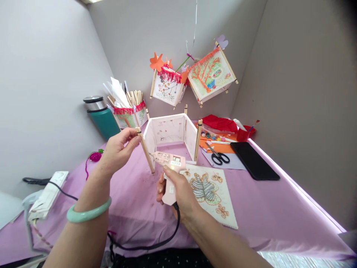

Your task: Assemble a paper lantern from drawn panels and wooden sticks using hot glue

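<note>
A pale pink glue gun (170,160) is gripped in my right hand (181,190), its nozzle pointing left, close to a wooden corner post (146,154). My left hand (119,150) pinches the top of that post between thumb and fingers. The post belongs to a lantern frame (170,130) of white panels with wooden sticks at its corners, standing on the table; its near side is open. Flat on the cloth, partly behind my right hand, lies a white panel (208,190) with a leaf and butterflies drawn on it.
Two finished lanterns (213,76) hang at the back. A teal bottle (102,119) and a stick holder (129,115) stand at back left. Black-handled scissors (220,158), a phone (254,160) and a red cup (245,133) are at right. A power strip (48,195) lies left; the gun's cord (156,245) trails in front.
</note>
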